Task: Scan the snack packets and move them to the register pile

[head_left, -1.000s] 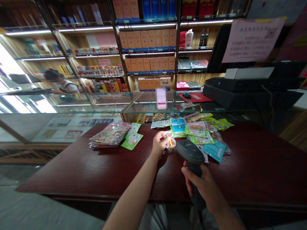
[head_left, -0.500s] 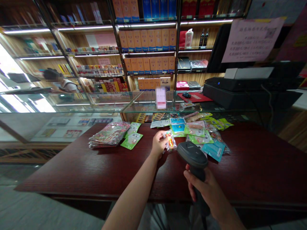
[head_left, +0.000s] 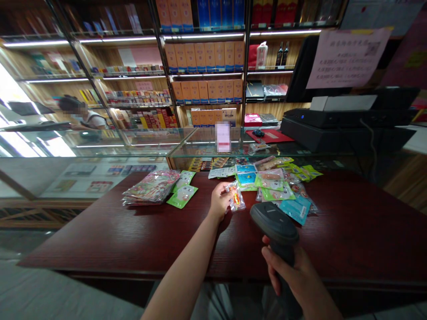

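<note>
Between the thumb and fingers of my left hand (head_left: 220, 201) is a small clear snack packet (head_left: 237, 198) with a red and yellow label, held just above the dark wooden table (head_left: 133, 240). My right hand (head_left: 290, 271) is wrapped round the handle of a dark grey barcode scanner (head_left: 275, 224). The scanner's head is to the right of the packet, apart from it. Beyond both hands lies a loose heap of snack packets, among them a light blue packet (head_left: 296, 209) and a green and white packet (head_left: 278, 192).
Left of my hands lies a stack of clear-wrapped packets (head_left: 150, 189), with a green packet (head_left: 182, 196) beside it. A glass counter (head_left: 180, 149) runs along the table's far edge. At right stand a monitor (head_left: 302, 66) and dark boxy equipment (head_left: 333, 129). A person (head_left: 95, 119) is behind the counter.
The scanner in my right hand has moved right and slightly down, away from the packet. My left hand keeps the packet almost in the same place.
</note>
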Motion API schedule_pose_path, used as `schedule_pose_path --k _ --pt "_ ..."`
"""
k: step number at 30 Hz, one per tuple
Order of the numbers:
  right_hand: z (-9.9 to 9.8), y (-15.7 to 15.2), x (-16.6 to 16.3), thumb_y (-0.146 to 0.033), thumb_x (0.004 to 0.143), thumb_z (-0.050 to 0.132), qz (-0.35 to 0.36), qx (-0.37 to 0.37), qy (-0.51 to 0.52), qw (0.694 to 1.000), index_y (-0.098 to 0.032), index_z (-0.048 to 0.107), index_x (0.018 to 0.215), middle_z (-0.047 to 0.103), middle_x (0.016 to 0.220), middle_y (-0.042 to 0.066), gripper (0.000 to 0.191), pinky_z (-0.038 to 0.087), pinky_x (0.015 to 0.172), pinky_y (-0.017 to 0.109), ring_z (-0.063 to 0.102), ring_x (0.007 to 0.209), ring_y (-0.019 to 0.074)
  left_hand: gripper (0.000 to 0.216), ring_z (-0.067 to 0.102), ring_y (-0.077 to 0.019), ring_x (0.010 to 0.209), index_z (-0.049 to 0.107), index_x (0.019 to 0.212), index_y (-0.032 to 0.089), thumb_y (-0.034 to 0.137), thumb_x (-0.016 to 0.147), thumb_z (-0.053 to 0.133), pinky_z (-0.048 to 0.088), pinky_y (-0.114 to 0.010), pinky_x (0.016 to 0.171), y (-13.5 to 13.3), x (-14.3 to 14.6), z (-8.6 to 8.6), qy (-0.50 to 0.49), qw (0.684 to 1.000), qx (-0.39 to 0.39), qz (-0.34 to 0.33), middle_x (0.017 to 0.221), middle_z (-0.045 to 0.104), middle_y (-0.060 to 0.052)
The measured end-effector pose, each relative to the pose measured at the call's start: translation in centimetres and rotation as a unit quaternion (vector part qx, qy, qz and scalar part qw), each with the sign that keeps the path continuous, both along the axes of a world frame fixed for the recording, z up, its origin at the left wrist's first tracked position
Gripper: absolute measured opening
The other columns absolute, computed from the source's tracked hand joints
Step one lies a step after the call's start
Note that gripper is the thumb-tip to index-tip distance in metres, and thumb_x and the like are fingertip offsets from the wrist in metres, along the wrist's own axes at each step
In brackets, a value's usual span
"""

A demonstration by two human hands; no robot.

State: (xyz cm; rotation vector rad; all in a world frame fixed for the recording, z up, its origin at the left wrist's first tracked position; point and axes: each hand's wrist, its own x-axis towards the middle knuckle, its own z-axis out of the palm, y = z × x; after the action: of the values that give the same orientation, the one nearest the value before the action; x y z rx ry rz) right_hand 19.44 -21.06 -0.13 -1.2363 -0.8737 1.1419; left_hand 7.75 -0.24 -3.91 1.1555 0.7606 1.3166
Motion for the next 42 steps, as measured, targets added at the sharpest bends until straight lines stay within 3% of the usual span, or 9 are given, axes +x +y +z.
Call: schedule_pose_path --k 13,19,25,31,34,42 --pt "-0.3 3.0 -0.7 -0.053 0.072 0.073 0.031 0.024 0.014 0.999 -0.019 0.054 0.086 0.049 0.041 -0.011 0.041 0.035 0.03 0.016 0.041 0.028 0.0065 0.031 0.063 -0.0157 0.07 0.066 0.091 0.016 0.028 0.063 0.075 0.051 -0.027 0.066 0.2 -0.2 -0.1 0.051 0.998 0.043 0.022 0.082 0.069 -0.003" --pt "-0.1 4.5 -1.0 -0.047 0.072 0.073 0.035 0.012 0.009 0.999 -0.021 0.051 0.083 0.05 0.04 -0.012 0.036 0.035 0.029 0.015 0.044 0.029 0.0071 0.039 0.063 -0.0134 0.066 0.063 0.094 0.017 0.032 0.062 0.079 0.052 -0.026 0.065 0.2 -0.3 -0.2 -0.003 1.0 0.009 -0.018 0.081 0.069 -0.001" --pt "-0.5 4.2 -0.8 -0.05 0.071 0.075 0.035 0.009 0.032 0.999 -0.019 0.054 0.089 0.052 0.043 -0.011 0.041 0.035 0.03 0.015 0.045 0.03 0.0068 0.043 0.064 -0.0145 0.069 0.062 0.094 0.016 0.034 0.06 0.081 0.053 -0.026 0.064 0.2 -0.2 -0.2 -0.007 1.0 0.004 -0.012 0.083 0.069 -0.003" --pt "-1.9 3.2 1.5 -0.043 0.073 0.079 0.029 0.028 0.149 0.988 -0.018 0.059 0.1 0.055 0.051 -0.009 0.042 0.037 0.033 0.016 0.046 0.034 0.006 0.047 0.063 -0.0131 0.062 0.062 0.091 0.015 0.038 0.057 0.084 0.05 -0.024 0.058 0.5 -0.1 -0.4 0.005 0.999 -0.04 0.022 0.079 0.068 -0.002" --pt "-2.9 3.3 3.4 -0.039 0.076 0.077 0.035 0.052 0.236 0.97 -0.019 0.061 0.094 0.055 0.054 -0.008 0.031 0.036 0.034 0.015 0.044 0.036 0.0048 0.045 0.06 -0.0118 0.059 0.063 0.085 0.013 0.043 0.058 0.082 0.048 -0.023 0.057 0.7 -0.1 -0.3 0.0 0.999 -0.037 0.027 0.076 0.068 -0.004" --pt "-4.9 3.6 7.0 -0.036 0.084 0.071 0.036 0.126 0.373 0.918 -0.02 0.063 0.094 0.053 0.057 -0.008 0.021 0.036 0.035 0.013 0.04 0.038 0.0027 0.043 0.059 -0.0112 0.058 0.063 0.093 0.014 0.038 0.061 0.078 0.049 -0.025 0.058 0.8 0.0 0.9 -0.037 0.998 -0.043 0.04 0.075 0.065 -0.001"
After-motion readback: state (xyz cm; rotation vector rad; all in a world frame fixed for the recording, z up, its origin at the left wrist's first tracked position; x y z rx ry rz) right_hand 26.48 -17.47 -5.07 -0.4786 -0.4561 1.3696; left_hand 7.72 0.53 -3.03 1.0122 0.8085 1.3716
